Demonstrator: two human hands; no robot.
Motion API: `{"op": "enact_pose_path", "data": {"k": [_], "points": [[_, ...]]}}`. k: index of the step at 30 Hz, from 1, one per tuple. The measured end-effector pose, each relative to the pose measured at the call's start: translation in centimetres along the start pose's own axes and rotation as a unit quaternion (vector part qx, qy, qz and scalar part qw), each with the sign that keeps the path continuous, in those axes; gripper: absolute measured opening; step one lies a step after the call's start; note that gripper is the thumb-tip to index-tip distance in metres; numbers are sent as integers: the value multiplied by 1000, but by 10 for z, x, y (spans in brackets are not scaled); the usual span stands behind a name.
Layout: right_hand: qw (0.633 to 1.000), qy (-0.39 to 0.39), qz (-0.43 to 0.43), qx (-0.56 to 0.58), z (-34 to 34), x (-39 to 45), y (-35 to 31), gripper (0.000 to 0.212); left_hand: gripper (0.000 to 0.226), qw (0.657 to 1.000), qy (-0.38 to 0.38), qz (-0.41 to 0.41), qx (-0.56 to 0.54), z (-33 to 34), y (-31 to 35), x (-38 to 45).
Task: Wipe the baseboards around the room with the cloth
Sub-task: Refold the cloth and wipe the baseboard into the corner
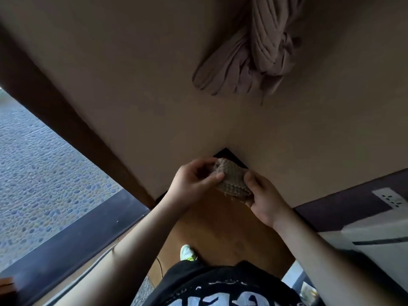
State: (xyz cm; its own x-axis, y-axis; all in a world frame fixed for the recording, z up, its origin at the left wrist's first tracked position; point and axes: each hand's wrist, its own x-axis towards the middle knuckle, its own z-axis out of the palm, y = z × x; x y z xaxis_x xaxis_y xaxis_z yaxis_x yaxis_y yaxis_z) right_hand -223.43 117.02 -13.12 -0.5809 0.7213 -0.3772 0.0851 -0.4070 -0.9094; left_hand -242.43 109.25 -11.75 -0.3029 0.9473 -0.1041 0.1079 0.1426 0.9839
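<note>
Both hands grip the waffle-weave cloth (234, 180) — left hand (194, 182) pinching, right hand (262, 199) cupping — above the corner, where the dark baseboard (227, 154) lies just beyond, below them.

both hands hold a bumpy tan cloth (233, 181) up before a wall corner: the left hand (194, 184) pinches its left edge, the right hand (263, 198) grips its right side. a dark baseboard (344, 200) runs rightward; a knotted curtain (254, 51) hangs above.
</note>
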Motion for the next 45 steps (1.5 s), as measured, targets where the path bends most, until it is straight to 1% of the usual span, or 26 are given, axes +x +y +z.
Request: {"op": "enact_pose_path", "data": {"k": [2,3,6,8,11,14,17,18,20,22,25,28,31,33,36,41,45], "points": [[1000,-5,17,20,4,10,-1,91,55,999,-2,-12,-33,-5,-3,11],[1000,-5,20,21,6,16,-1,93,52,999,3,-16,-28,-6,-4,16],[1000,-16,7,23,8,31,-5,102,42,998,39,4,57,-6,-4,27],[1000,-24,2,7,6,44,-6,99,41,992,65,30,103,-3,-4,33],[999,-15,3,-47,-3,62,-8,88,47,994,70,24,79,-1,-8,42],[996,-12,-13,-88,-14,78,-10,67,60,998,53,-2,39,3,-17,52],[993,-23,-20,-111,-28,96,-9,45,64,995,45,-21,82,11,-25,66],[992,-32,-17,-120,-37,104,-9,41,62,993,43,-30,105,16,-28,74],[988,-56,-4,-147,-57,122,-10,33,47,988,45,-47,144,30,-33,93],[981,-79,9,-179,-81,141,-14,30,32,987,61,-64,136,48,-40,111],[970,-120,14,-212,-119,177,-26,30,30,985,114,-102,85,82,-50,142],[952,-171,25,-253,-144,215,-31,36,30,980,146,-123,53,103,-65,167],[924,-235,25,-301,-150,246,-24,35,32,978,153,-129,64,103,-85,174],[909,-259,12,-327,-144,255,-15,36,29,977,151,-122,83,97,-98,169],[905,-253,-7,-342,-128,258,3,38,33,976,140,-118,121,85,-117,161],[919,-216,-19,-329,-104,258,43,46,35,973,134,-123,140,67,-154,155],[924,-178,-5,-338,-91,246,68,41,37,974,106,-122,157,54,-175,140]]}}
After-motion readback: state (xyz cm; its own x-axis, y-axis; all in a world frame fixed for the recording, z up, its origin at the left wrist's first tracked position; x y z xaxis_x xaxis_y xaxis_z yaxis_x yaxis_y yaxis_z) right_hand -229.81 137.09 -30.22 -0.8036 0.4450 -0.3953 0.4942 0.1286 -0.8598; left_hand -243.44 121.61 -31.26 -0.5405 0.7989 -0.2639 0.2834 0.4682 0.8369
